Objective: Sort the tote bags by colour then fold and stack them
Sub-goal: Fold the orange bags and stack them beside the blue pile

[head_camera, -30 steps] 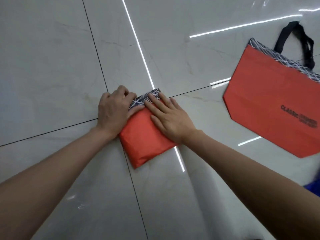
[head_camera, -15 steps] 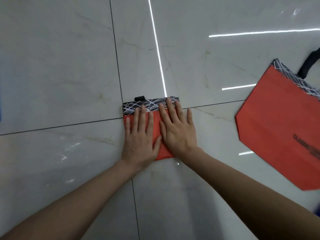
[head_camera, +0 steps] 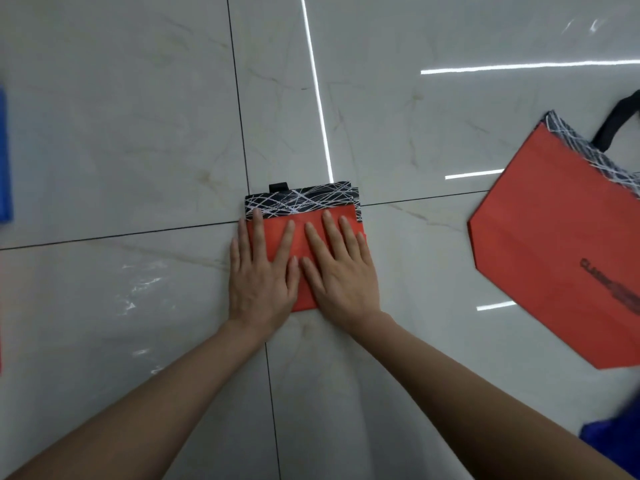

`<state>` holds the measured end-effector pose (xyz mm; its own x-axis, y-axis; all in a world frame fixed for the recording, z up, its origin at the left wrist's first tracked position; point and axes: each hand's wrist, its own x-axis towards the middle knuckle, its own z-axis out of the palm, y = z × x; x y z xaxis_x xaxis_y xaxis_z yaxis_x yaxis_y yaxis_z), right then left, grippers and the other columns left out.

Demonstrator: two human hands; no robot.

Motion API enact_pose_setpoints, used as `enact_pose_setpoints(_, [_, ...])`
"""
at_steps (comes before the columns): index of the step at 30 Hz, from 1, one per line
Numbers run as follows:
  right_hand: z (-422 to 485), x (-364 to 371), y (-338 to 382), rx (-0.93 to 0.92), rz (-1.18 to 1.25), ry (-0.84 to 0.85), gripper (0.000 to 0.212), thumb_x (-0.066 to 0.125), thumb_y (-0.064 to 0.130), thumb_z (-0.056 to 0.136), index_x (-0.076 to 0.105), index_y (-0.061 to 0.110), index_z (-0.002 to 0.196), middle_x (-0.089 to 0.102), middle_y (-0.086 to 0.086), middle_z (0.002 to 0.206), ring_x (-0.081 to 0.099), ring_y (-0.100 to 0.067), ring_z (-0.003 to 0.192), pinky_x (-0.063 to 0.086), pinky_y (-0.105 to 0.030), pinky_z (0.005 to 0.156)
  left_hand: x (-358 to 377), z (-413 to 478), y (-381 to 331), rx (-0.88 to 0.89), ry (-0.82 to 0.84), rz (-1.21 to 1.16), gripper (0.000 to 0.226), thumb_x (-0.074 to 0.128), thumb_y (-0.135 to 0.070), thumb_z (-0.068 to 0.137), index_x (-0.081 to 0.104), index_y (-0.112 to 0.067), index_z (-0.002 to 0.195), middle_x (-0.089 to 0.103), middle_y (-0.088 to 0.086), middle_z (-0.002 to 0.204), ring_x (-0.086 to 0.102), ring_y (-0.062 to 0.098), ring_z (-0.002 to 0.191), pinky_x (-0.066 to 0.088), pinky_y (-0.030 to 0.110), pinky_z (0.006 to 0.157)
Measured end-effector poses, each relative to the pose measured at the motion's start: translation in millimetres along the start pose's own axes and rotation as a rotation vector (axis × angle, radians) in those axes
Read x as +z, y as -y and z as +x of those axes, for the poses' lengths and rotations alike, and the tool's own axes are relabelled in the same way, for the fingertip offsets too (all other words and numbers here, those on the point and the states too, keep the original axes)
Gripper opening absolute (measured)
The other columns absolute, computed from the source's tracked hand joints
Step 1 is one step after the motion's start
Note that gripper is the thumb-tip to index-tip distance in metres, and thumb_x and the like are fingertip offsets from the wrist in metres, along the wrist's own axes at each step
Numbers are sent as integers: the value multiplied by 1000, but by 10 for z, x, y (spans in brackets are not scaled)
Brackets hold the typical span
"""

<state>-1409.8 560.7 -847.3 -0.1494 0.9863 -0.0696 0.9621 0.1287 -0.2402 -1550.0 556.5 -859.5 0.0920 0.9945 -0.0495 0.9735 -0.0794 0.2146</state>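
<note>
On the glossy pale tiled floor (head_camera: 138, 133), streaked with reflected strip lights, we press the folded red tote bag (head_camera: 300, 216) flat where four tiles meet. Our left hand (head_camera: 261, 282) and right hand (head_camera: 341, 278) lie side by side on it, fingers straight and spread, gripping nothing. A second red tote bag (head_camera: 561, 244) lies unfolded, well apart to the right.

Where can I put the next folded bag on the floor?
Bare floor lies left of the folded red bag, up to the blue item at the edge. A narrower strip runs between that bag and the unfolded red bag. The left hand and right hand cover the folded bag.
</note>
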Motion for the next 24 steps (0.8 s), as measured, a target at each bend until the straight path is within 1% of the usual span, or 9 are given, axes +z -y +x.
enact_pose_setpoints(4, [126,-88,-280,95,31,54,59,17,48,96,15,28,151,9,-2,160,10,-20,146,9,-40,116,12,25,5,10,-26,-38,56,32,-40,90,35,-25,144,11,22,155,10,37,143,15,47,113])
enact_pose_setpoints(9, [113,-83,-232,130,-74,45,57,20,43,95,23,27,150,19,-4,158,19,-28,144,12,-52,113,-44,27,6,22,10,-71,60,34,-41,87,38,-20,143,14,27,153,14,41,142,21,49,111])
enact_pose_setpoints(11, [128,-110,-220,149,-79,66,56,20,42,95,24,27,149,21,-4,157,21,-29,144,15,-54,112,-110,45,-16,21,-27,-162,57,37,-40,88,41,-18,141,14,27,152,18,41,140,24,48,111])
enact_pose_setpoints(13, [131,-131,-212,149,-66,83,58,18,43,95,25,27,149,21,-3,157,22,-29,143,16,-54,112,-222,52,-64,-148,-110,-453,50,46,-35,93,43,-14,138,22,23,150,27,33,136,28,42,110])
enact_pose_setpoints(15, [116,-129,-185,178,-23,103,62,8,46,92,18,28,151,13,-1,159,14,-26,146,10,-50,115,-303,51,-69,-414,-134,-767,46,52,-34,94,45,-8,131,43,18,134,42,28,125,36,36,102])
enact_pose_setpoints(17, [98,-94,-147,227,69,93,65,2,49,90,9,30,151,2,2,160,2,-22,147,2,-45,116,-328,25,-26,-537,-59,-764,43,48,-41,93,54,-2,111,59,19,111,55,33,106,42,38,87])
enact_pose_setpoints(20, [29,-110,-14,297,267,44,65,12,46,91,13,24,152,3,-1,160,3,-24,147,3,-41,116,-333,-43,83,-500,-11,-707,47,45,-41,95,56,4,86,62,23,85,58,34,81,41,40,70])
enact_pose_setpoints(22, [-33,-209,137,377,481,-98,67,24,47,93,18,15,151,11,-9,159,13,-26,145,10,-37,116,-433,-63,160,-452,-114,-838,43,49,-36,95,53,3,78,55,13,69,50,23,65,38,35,63])
enact_pose_setpoints(24, [-48,-386,347,621,804,-146,73,41,53,94,20,9,149,23,-11,154,23,-24,141,19,-34,115,-615,-46,243,-405,-225,-960,34,49,-31,96,52,-4,74,48,2,65,41,6,57,36,29,58])
